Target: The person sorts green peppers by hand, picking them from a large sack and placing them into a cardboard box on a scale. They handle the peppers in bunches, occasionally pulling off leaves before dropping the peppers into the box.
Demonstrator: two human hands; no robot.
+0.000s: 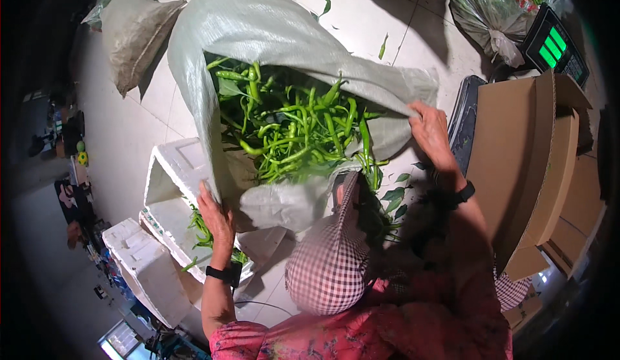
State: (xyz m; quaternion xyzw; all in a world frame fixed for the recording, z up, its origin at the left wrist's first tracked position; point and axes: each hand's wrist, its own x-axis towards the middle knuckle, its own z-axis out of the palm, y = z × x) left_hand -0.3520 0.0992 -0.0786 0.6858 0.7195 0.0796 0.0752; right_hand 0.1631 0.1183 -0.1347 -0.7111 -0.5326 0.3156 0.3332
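A large whitish woven sack lies on the floor with its mouth toward me. Long green chili peppers fill the opening, some spilling over the near lip with loose leaves. My right hand is closed on the sack's rim at the right and pulls it outward. At the left, my left hand grips the rim's lower end; its fingertips are partly hidden by the fabric. Just beneath that hand, a white foam box lies tilted with a few chili peppers inside.
Another foam box stands at the lower left. An open cardboard box and a scale with a lit green display are at the right. Full sacks lie behind. My checkered trouser knee is close to the sack's mouth.
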